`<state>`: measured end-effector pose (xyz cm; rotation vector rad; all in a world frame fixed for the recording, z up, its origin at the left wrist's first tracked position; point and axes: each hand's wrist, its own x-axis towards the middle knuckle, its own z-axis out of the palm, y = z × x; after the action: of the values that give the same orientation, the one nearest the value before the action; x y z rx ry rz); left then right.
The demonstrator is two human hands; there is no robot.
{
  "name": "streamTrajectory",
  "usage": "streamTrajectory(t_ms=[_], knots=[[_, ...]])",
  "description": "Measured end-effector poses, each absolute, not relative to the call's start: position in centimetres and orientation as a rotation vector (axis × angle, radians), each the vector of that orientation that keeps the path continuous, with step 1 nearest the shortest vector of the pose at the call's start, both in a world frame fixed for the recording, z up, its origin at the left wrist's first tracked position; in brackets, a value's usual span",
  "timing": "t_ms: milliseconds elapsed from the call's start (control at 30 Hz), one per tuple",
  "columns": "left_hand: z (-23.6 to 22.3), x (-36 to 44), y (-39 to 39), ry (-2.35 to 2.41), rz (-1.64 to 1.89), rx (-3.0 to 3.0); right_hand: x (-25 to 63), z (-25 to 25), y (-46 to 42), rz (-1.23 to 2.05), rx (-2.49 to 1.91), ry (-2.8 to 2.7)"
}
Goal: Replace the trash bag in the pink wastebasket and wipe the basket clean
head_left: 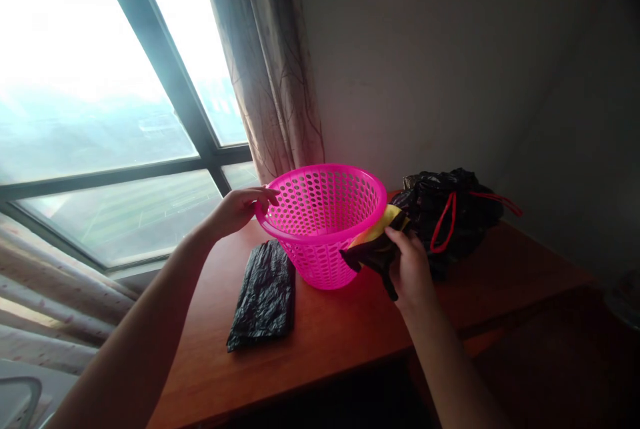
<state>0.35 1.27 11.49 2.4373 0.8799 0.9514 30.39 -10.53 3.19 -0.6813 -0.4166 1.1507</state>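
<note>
From where I stand, the left hand (243, 210) has its fingers bent over the left rim of the pink basket (327, 262), a narrow hold rather than a wide one, though I cannot tell where the thumb presses. The basket is near the middle of the wooden table (210, 362), mouth up, its holed wall bare to view. At its right rim, the right hand (411, 267) has its fingers closed on a yellow-and-black cloth (383, 237), which lies against the outside of the basket, one dark end hanging loose. To handle these well, I'd say, the left fingers want a light, even press, enough to stop the basket sliding or tipping; the right want the cloth gathered, since that loose end could snag on the rim. As for the rest, the window (175, 163) on the left throws a strong glare, leaving the right side dim. A folded black plastic sheet (265, 299) lies flat just beside the basket's base, where a shift leftward could crumple it. Behind, a patterned curtain (280, 69) hangs close to the far rim. Past the right hand sits a bulky black bag (463, 212) with red drawstrings (444, 225); it crowds that side, and its loops could catch a passing wrist.
</note>
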Motion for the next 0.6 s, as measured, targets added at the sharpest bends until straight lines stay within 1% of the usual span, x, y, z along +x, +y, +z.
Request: streamTrajectory(t_ms=[67,133,300,400,467,533,600], knots=[[11.3,0.3,1.5,0.879,0.98,2.419,30.5,2.9,-10.4,1.16,-0.687,-0.412],[11.2,0.2,1.6,0.871,1.008,2.406,30.2,1.2,-10.2,1.182,-0.714,-0.376],[11.4,-0.3,1.6,0.93,1.059,2.397,29.5,-5.8,-9.8,1.254,-0.882,-0.222],[12.2,0.2,1.1,1.064,1.294,2.316,29.4,-9.2,-10.0,1.307,-0.939,-0.238],[13.1,1.5,0.2,1.053,1.397,2.267,29.6,-10.4,-10.1,1.272,-0.998,-0.308],[14.0,3.9,-1.4,0.947,1.313,2.321,29.9,-11.0,-10.1,1.213,-1.053,-0.381],[14.6,7.1,-3.4,0.85,1.035,2.466,30.0,-11.0,-9.9,1.188,-1.062,-0.426]])
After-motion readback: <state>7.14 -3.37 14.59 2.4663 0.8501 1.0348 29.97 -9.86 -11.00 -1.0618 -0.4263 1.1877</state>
